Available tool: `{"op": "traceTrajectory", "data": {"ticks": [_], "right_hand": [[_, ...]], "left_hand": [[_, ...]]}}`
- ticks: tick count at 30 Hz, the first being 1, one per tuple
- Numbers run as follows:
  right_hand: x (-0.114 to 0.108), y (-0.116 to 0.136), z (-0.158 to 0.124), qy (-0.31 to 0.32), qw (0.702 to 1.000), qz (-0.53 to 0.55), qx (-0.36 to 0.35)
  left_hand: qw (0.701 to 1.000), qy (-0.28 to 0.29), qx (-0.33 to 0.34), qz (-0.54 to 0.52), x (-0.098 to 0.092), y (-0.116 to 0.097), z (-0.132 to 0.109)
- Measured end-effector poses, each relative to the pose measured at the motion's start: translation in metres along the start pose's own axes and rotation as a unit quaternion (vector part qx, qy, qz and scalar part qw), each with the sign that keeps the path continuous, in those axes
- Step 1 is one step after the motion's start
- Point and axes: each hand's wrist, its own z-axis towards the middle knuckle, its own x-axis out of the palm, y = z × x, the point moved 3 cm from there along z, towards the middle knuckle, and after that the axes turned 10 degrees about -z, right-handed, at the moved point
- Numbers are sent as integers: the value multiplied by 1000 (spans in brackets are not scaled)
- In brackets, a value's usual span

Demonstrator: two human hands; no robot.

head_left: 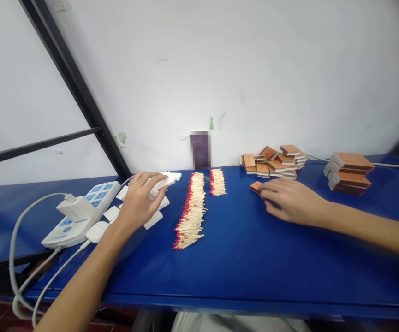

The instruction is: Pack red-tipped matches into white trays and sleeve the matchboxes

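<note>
My left hand (140,200) pinches a small white matchbox tray (163,182) between thumb and fingers. Under and around that hand, several more white trays (153,220) lie scattered on the blue table. My right hand (285,199) is closed on an orange matchbox cover (255,186) at the tabletop; the fingers hide part of it. Between the hands lies a long row of red-tipped matches (192,210), with a shorter row of matches (217,182) to its right.
Orange matchbox covers (275,165) are piled by the wall beyond my right hand. Bundled matchboxes (349,173) stand farther right. On the left are a power strip (97,196) with a plugged-in charger (76,208), white cables, and a black metal frame (78,99). A blurred dark patch (200,151) is at the wall.
</note>
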Motion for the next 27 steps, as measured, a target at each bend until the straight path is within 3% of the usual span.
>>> {"op": "traceTrajectory", "data": {"ticks": [3, 6, 8, 10, 12, 16, 18, 20, 27], "right_hand": [[-1, 15, 12, 6, 999, 43, -9], [0, 31, 38, 25, 994, 106, 5], [6, 40, 57, 52, 987, 148, 45], [15, 44, 72, 62, 976, 182, 99], [26, 45, 81, 57, 972, 191, 126], [42, 42, 83, 56, 962, 213, 162], [45, 41, 81, 58, 958, 225, 167], [45, 40, 81, 60, 955, 238, 168], [49, 37, 84, 64, 941, 292, 158]], "left_hand": [[999, -22, 6, -33, -14, -33, -6], [994, -19, 6, -112, -20, -81, -24], [985, 1, -1, -175, -15, -116, -38], [974, 12, 61, -219, -7, -148, -50], [969, 78, 72, -225, 9, -167, -56], [961, 108, 43, -250, 31, -171, -57], [960, 157, 34, -227, 39, -167, -58], [969, 168, 25, -181, 42, -163, -60], [989, 96, -20, -114, 27, -156, -64]]}}
